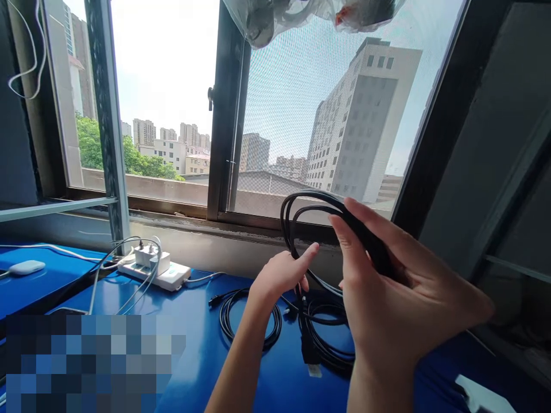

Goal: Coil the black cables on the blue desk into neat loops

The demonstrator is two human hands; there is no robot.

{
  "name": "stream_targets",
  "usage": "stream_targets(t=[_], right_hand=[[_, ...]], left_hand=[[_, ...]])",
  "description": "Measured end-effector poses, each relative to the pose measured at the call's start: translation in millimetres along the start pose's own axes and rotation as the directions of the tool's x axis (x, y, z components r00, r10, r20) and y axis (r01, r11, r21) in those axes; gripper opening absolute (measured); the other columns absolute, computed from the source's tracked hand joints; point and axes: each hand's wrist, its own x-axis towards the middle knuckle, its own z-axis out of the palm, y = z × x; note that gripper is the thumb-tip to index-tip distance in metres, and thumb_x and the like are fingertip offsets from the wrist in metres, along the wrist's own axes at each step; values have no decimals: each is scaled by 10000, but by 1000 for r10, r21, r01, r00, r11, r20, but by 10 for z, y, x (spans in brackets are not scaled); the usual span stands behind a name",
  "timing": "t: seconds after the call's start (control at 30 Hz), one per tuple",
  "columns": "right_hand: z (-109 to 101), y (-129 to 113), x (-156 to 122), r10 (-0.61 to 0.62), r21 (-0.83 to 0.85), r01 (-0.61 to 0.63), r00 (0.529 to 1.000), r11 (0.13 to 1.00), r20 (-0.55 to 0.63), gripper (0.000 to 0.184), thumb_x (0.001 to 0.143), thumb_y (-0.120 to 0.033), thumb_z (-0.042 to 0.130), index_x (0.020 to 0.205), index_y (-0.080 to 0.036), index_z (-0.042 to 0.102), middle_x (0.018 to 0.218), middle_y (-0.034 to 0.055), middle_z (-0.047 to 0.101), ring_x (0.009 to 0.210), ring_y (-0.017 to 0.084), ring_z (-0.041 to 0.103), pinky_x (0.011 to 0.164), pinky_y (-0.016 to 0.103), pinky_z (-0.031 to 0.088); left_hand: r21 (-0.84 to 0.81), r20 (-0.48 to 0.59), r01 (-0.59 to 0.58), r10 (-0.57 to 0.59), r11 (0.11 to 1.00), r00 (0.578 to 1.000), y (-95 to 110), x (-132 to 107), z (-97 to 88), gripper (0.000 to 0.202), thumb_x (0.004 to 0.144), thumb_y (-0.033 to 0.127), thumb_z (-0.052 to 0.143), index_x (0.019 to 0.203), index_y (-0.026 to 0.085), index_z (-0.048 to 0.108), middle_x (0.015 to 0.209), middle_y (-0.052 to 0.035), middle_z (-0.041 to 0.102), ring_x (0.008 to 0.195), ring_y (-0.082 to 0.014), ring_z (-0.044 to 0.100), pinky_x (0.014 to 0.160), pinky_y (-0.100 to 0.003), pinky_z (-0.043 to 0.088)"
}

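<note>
My right hand (391,292) is closed around a bundle of looped black cable (316,198), held up before the window. The loops stick out to the left past the thumb and fingertips. My left hand (284,272) is at the left side of these loops, its thumb stretched out and its fingers curled at the cable; the fingers are partly hidden. Below it hangs a black cable end with a thick connector (309,344). On the blue table (189,367) lie a coiled black cable (224,327) and, partly behind my right hand, another black coil (331,353).
A white power strip (172,276) with plugged-in adapters stands by the sill at the left. A metal post (116,172) rises beside it. At the far left lies a white rounded device (26,268). A white object (488,396) is at the lower right. Plastic bags (262,28) hang above.
</note>
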Motion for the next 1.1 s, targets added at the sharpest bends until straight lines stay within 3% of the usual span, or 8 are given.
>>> stream_targets(t=[0.13, 0.3, 0.5, 0.7, 0.77, 0.93, 1.0, 1.1], right_hand=[[3, -4, 8, -5, 9, 5, 1000, 1000, -6, 124, 837, -268, 675, 911, -265, 774, 742, 7, 732, 612, 207, 696, 545, 308, 573], [7, 6, 15, -16, 0, 16, 1000, 1000, -18, 112, 820, -253, 698, 900, -265, 775, 751, 11, 737, 624, 221, 704, 539, 319, 570], [-15, 33, 0, -34, -30, 32, 999, 999, -42, 140, 800, -233, 721, 924, -277, 769, 801, -3, 744, 678, 236, 716, 586, 335, 591], [26, 133, -19, -83, 9, 84, 994, 996, -66, 132, 804, -228, 718, 921, -272, 761, 810, -18, 746, 685, 222, 718, 606, 330, 599], [59, 183, -18, -95, 23, 99, 986, 995, -135, 136, 780, -215, 739, 911, -246, 761, 800, -10, 747, 676, 218, 718, 582, 309, 588], [93, 219, 6, -126, 44, 135, 980, 990, -155, 116, 768, -179, 747, 876, -220, 763, 774, -7, 746, 684, 205, 720, 611, 281, 582], [94, 205, 3, -107, 44, 115, 982, 992, -156, 84, 773, -203, 745, 851, -224, 765, 740, -9, 739, 655, 202, 714, 586, 285, 572], [116, 198, -23, -15, 63, 28, 982, 998, -189, 77, 764, -265, 754, 833, -231, 764, 722, -5, 734, 581, 182, 685, 503, 283, 529]], left_hand=[[195, 229, 200, -243, 960, 943, 46, -41, 3, 736, 812, 710, 361, 336, 178, 539, 332, -91, 495, 262, -150, 426, 365, -275, 386], [253, 483, 358, -438, 899, 758, 74, -55, -1, 895, 765, 828, 110, 391, 178, 600, 350, -144, 519, 334, -210, 504, 383, -314, 414], [281, 478, 187, -307, 941, 823, 104, -70, -53, 922, 819, 753, 25, 424, 181, 631, 476, -139, 588, 533, -198, 587, 556, -288, 448], [149, 291, 193, -229, 970, 929, 70, -19, -112, 680, 879, 651, 277, 953, 147, 727, 748, -93, 679, 774, -223, 630, 680, -304, 471], [114, 322, 196, -223, 974, 920, 33, 18, -137, 713, 879, 656, 261, 1007, 117, 709, 795, -103, 684, 848, -239, 630, 779, -337, 466], [139, 547, 215, -256, 967, 797, -73, 82, -177, 810, 829, 753, 166, 691, 152, 692, 776, -115, 673, 845, -267, 632, 826, -383, 432], [76, 533, 207, -216, 975, 818, -82, 81, -171, 746, 836, 741, 210, 710, 173, 677, 771, -92, 677, 816, -249, 636, 807, -370, 438], [-66, 404, 172, -131, 983, 905, -47, 60, -153, 590, 867, 656, 330, 824, 169, 661, 785, -78, 682, 817, -228, 644, 818, -353, 448]])
